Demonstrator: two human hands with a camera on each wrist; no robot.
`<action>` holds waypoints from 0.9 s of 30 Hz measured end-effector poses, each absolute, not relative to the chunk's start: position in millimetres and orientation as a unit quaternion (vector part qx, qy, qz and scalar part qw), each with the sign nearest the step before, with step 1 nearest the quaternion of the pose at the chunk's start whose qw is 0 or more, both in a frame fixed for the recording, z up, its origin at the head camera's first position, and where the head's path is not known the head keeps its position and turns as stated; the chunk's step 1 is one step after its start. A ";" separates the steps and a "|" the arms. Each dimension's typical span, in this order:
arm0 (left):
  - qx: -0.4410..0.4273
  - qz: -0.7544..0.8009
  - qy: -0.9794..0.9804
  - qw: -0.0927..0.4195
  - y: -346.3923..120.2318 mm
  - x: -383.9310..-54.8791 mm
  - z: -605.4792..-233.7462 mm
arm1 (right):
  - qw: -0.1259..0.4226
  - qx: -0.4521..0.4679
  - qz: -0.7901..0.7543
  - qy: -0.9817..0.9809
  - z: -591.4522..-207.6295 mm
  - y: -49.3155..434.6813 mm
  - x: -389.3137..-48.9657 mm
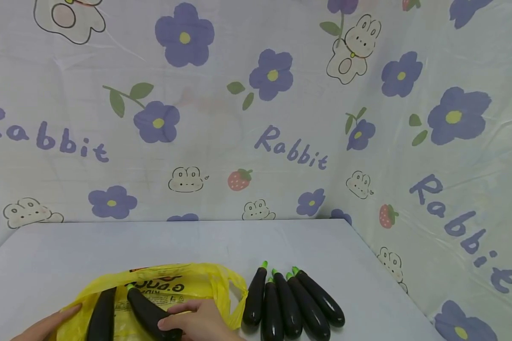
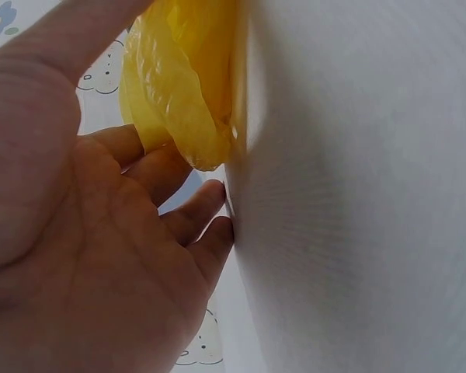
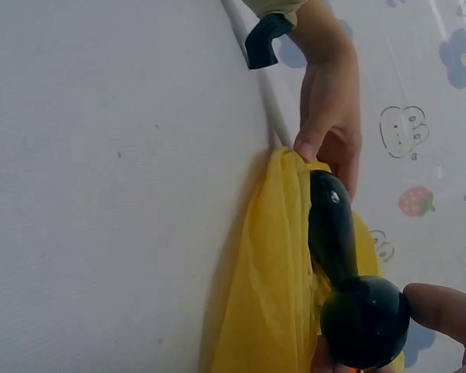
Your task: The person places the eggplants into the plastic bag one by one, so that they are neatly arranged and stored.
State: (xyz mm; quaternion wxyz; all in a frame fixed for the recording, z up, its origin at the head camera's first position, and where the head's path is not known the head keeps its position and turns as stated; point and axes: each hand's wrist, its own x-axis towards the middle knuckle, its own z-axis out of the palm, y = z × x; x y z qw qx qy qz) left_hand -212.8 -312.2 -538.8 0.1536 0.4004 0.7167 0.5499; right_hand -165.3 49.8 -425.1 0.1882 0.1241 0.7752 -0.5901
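A yellow plastic bag (image 1: 215, 284) with dark print lies on the table with its mouth spread open. My left hand (image 1: 47, 324) holds the bag's left rim; in the left wrist view the yellow film (image 2: 171, 93) hangs between thumb and fingers. At the bag's mouth, my right hand (image 1: 202, 323) grips a glossy dark eggplant (image 1: 147, 310) by its thick end, its green stem pointing into the bag. The right wrist view shows that eggplant's round end (image 3: 365, 322) between thumb and fingers. Another eggplant (image 1: 102, 315) lies inside the bag, nearer my left hand.
Several more eggplants (image 1: 286, 305) lie side by side on the white table (image 1: 187, 241), right of the bag, stems pointing away. A curtain (image 1: 222, 128) printed with flowers and rabbits hangs behind the table and along its right side.
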 end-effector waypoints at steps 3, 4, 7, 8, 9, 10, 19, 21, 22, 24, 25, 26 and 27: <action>0.394 0.549 0.722 0.145 -312.5 -210.8 -539.4 | 0.189 0.133 -0.594 0.771 -427.2 39.5 -168.5; 0.389 0.552 0.723 0.144 -312.3 -209.4 -539.5 | 0.190 0.135 -0.595 0.769 -427.5 35.9 -169.2; 0.386 0.564 0.716 0.144 -310.9 -207.2 -540.0 | 0.192 0.145 -0.597 0.765 -428.2 24.7 -170.0; 0.389 0.569 0.710 0.146 -310.3 -207.2 -539.9 | 0.192 0.148 -0.596 0.765 -428.6 21.1 -170.2; 0.392 0.575 0.702 0.152 -310.0 -207.4 -539.8 | 0.192 0.150 -0.594 0.767 -429.1 17.7 -170.5; 0.394 0.584 0.691 0.162 -309.9 -207.6 -539.4 | 0.193 0.151 -0.591 0.769 -429.7 14.8 -170.7; 0.351 0.570 0.735 0.108 -306.4 -198.1 -544.4 | 0.191 0.145 -0.570 0.786 -440.1 -2.5 -174.5; 0.335 0.555 0.757 0.086 -305.5 -195.1 -546.0 | 0.194 0.140 -0.574 0.783 -442.3 -3.6 -174.2; 0.330 0.550 0.763 0.081 -305.5 -194.2 -546.4 | 0.194 0.136 -0.579 0.780 -443.2 -3.7 -173.7; 0.327 0.546 0.767 0.079 -305.7 -193.7 -547.2 | 0.196 0.124 -0.592 0.772 -444.9 -2.9 -172.4; 0.327 0.545 0.768 0.080 -305.9 -193.8 -547.4 | 0.197 0.117 -0.597 0.769 -445.5 -2.3 -171.6; 0.326 0.546 0.767 0.083 -306.2 -194.2 -547.6 | 0.196 0.110 -0.601 0.767 -446.0 -1.7 -170.7; 0.326 0.547 0.767 0.084 -306.1 -194.7 -547.7 | 0.195 0.106 -0.606 0.764 -446.4 -1.3 -169.9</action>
